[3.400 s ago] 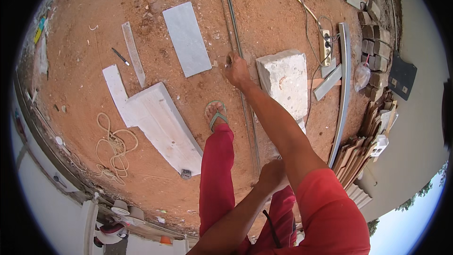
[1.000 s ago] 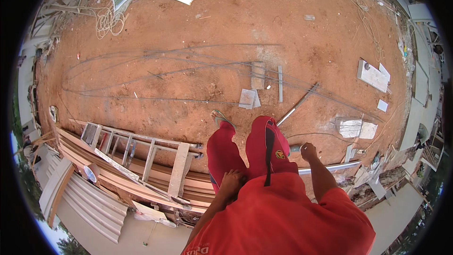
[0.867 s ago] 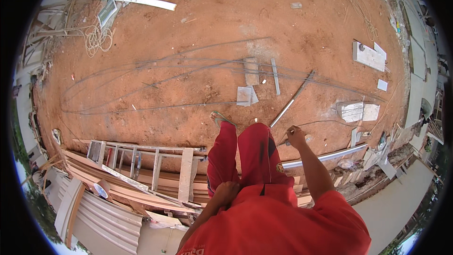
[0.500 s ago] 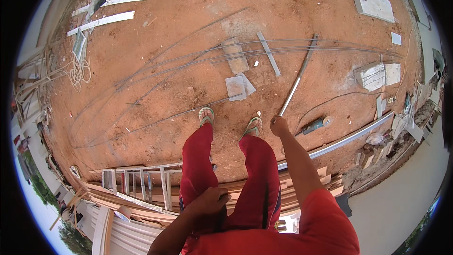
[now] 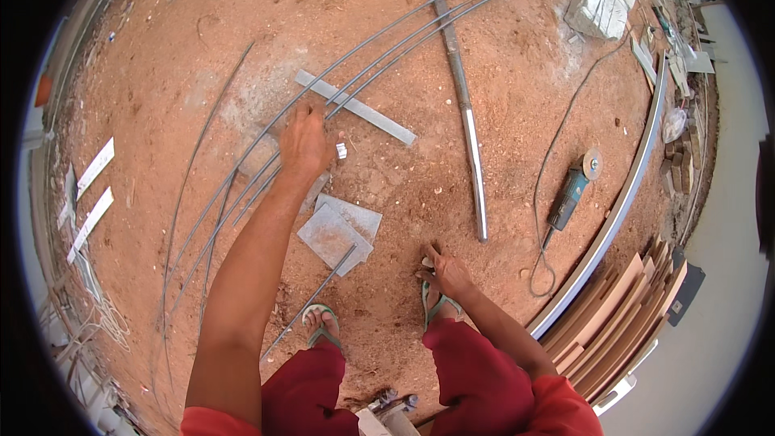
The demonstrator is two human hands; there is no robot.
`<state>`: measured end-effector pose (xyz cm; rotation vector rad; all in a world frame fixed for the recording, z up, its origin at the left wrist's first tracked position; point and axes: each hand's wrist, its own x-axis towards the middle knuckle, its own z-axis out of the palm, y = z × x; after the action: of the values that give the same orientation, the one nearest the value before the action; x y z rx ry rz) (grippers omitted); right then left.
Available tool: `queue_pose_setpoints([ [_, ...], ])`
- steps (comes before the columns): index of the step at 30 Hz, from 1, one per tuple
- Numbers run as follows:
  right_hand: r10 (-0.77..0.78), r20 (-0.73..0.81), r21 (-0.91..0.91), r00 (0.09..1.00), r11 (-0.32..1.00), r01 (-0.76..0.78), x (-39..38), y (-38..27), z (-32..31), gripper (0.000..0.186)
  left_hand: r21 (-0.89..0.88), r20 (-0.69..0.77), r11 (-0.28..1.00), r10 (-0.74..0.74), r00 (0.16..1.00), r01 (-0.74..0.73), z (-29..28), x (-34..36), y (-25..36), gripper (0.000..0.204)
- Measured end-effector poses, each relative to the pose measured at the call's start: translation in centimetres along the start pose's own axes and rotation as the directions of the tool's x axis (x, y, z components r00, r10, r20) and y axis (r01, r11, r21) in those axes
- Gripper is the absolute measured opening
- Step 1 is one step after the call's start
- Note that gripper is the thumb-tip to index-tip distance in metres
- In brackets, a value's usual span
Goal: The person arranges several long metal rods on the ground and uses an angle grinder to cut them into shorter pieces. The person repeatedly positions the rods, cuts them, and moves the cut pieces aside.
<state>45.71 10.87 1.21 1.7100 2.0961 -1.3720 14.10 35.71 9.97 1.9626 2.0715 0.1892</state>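
Bent over, I reach with my left hand (image 5: pixel 305 141) to the long thin steel rods (image 5: pixel 387 56) on the dirt. Its fingers are curled on the rods, partly hidden by the back of the hand. My right hand (image 5: pixel 446 272) is low beside my right sandal (image 5: pixel 440 303), with fingers apart around a small pale chip (image 5: pixel 427 262). A long square metal bar (image 5: pixel 468 129) lies on the ground, its bright end pointing toward me, clear of my right hand. A flat grey strip (image 5: pixel 359 109) lies beneath the rods, and grey square tiles (image 5: pixel 339 234) lie in front of my feet.
An angle grinder (image 5: pixel 571 194) with its cord rests at the right. Beyond it are a long metal profile (image 5: pixel 622 218) and stacked brown boards (image 5: pixel 605 323). A whitish block (image 5: pixel 597 4) sits at the far right; white strips (image 5: pixel 93 194) lie at the left.
The metal bar has left my right hand and lies on the ground. My left hand has gone from my lap out to the rods. I have bent lower, and the view has turned.
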Motion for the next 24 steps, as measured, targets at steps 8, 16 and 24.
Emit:
queue_pose_setpoints([
  [8, -0.136, -0.058, 0.030, 0.989, 0.990, 0.137, -0.7, 0.6, -2.7, 0.047, 0.046, 0.140, 0.996, 0.064, 0.988, -0.071, 1.9, 4.4, -1.5, 0.035],
  [16, -0.242, -0.070, -0.458, 0.968, 0.870, 0.185, 0.6, -13.4, -20.3, 0.040, -0.006, 0.081, 0.982, 0.191, 0.978, -0.191, 4.2, 3.1, -3.7, 0.014],
  [24, -0.535, -0.344, -0.572, 0.771, 0.771, 0.280, 8.1, -26.6, -18.7, 0.036, -0.122, -0.009, 0.960, 0.252, 0.968, -0.251, 6.0, 4.1, -3.2, 0.019],
])
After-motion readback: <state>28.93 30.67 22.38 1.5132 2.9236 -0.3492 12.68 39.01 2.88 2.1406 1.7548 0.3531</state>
